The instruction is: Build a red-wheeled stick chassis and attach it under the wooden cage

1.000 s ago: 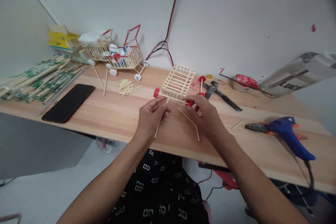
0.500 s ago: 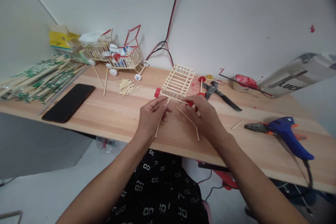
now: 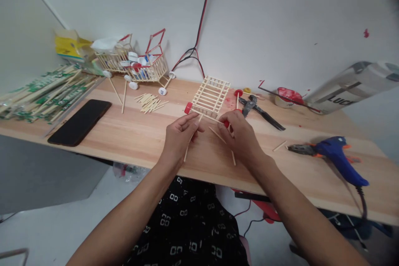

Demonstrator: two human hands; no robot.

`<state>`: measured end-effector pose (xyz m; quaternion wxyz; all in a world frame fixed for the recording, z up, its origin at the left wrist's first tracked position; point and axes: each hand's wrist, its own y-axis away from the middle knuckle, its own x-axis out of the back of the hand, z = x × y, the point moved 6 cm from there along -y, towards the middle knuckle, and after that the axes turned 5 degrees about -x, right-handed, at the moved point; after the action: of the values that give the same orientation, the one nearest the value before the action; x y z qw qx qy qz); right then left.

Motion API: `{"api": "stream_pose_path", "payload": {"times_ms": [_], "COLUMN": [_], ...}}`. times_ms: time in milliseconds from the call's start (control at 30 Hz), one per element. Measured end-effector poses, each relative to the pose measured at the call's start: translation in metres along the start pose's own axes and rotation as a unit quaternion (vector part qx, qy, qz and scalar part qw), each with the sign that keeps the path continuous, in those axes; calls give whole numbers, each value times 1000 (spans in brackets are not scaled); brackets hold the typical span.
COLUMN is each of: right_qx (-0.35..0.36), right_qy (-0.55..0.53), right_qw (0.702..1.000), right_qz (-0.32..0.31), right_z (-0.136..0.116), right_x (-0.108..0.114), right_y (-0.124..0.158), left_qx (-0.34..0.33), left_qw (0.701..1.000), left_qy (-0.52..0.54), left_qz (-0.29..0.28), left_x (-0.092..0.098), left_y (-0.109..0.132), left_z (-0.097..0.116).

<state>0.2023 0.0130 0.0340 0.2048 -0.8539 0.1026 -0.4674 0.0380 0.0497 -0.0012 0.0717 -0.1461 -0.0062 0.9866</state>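
Note:
A small frame of wooden sticks [image 3: 212, 94], laid out like a slatted rack, lies on the table in front of my hands. At its near end runs a wooden axle stick [image 3: 208, 117] with a red cap wheel [image 3: 188, 108] on its left end. My left hand [image 3: 180, 135] pinches a thin bent wooden stick [image 3: 186, 153] close to that axle. My right hand [image 3: 239, 133] has thumb and forefinger closed around the axle's right end, beside another red cap [image 3: 226, 124]. Under the right hand lies a second bent stick [image 3: 234, 158], partly covered.
Finished stick carts with white wheels [image 3: 152, 68] stand back left. Nearby are short sticks [image 3: 149, 103], a phone [image 3: 79, 122] and packaged chopsticks [image 3: 46, 91]. On the right lie pincers [image 3: 264, 114], a blue glue gun [image 3: 338, 158], a red-stained cup [image 3: 288, 96] and a bag [image 3: 352, 87].
My right thumb and forefinger have drawn together on the axle's right end. My left hand keeps its pinch, almost unmoved. The whole view has shifted slightly.

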Motion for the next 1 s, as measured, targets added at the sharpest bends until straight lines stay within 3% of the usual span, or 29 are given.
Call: {"api": "stream_pose_path", "payload": {"times_ms": [1000], "right_qx": [-4], "right_qy": [15], "right_qw": [999], "right_qz": [47], "right_z": [1], "right_x": [0], "right_y": [-3], "left_qx": [4], "left_qw": [1000], "left_qy": [5], "left_qz": [-11], "left_x": [-4], "left_y": [-1], "left_z": [-3]}}
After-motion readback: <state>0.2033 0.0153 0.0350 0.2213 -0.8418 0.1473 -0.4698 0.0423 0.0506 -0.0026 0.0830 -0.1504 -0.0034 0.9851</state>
